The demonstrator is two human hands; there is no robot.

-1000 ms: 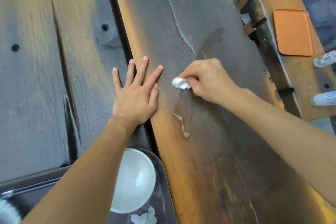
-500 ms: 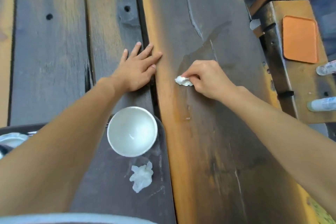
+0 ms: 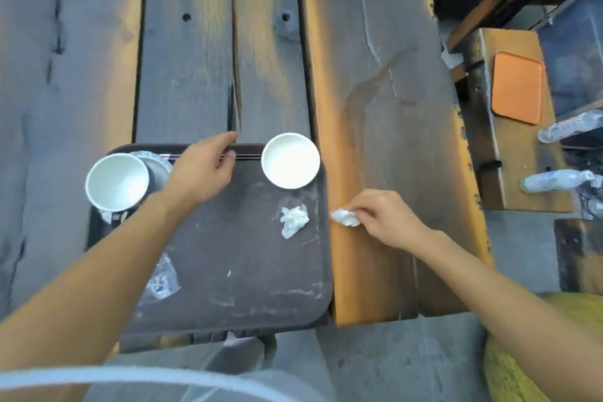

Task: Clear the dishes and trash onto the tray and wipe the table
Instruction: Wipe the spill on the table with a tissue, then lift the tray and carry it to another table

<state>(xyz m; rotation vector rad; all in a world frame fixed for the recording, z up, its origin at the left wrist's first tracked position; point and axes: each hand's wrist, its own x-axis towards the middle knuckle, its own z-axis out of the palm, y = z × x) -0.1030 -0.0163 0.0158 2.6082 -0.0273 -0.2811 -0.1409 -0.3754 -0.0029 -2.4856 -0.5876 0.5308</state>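
Table [image 3: 375, 42]; right fingers [image 3: 360, 206] pinching tissue [image 3: 345, 217].

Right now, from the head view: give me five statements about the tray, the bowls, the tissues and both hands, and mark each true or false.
1. The right hand pinches a crumpled tissue wad over the table, beside the tray. True.
2. Two white bowls sit on the tray, one at its left and one at its far right corner. True.
3. The left hand holds a bowl. False: it hangs over the tray's far edge, by the chopsticks, holding no bowl.
4. The tray holds no trash. False: a crumpled tissue lies on it.
5. The orange tray sits on the dark tray. False: it lies on the side bench.
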